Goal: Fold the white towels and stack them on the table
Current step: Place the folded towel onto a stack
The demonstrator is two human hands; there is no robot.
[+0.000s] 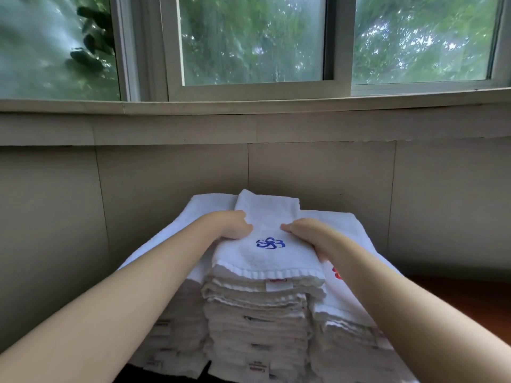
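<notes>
A wide white-framed window [171, 51] with blurred green foliage behind the glass fills the view from 10 to 2 o'clock. Below it runs a beige panelled wall [318, 167]. Against that wall, from the centre down to 6 o'clock, stand three tall stacks of folded white terry towels side by side: a left stack [177, 327], a higher middle stack [257, 322] and a right stack [345, 313]. A strip of reddish-brown wooden surface [470, 294] shows at 4 o'clock. The topmost folded white towel [265, 261] lies on the middle stack, its hemmed edge facing the person. The left hand [235, 225] grips this towel's left edge at 9 o'clock of it, fingers curled around the cloth. The right hand [307, 236] grips its right edge at 3 o'clock, thumb on top. Between the hands sits a blue embroidered flower [270, 243]. A red embroidered mark [336, 273], partly hidden by the right forearm, shows on the right stack. A small white label [278, 285] hangs just under the top towel's hem.
</notes>
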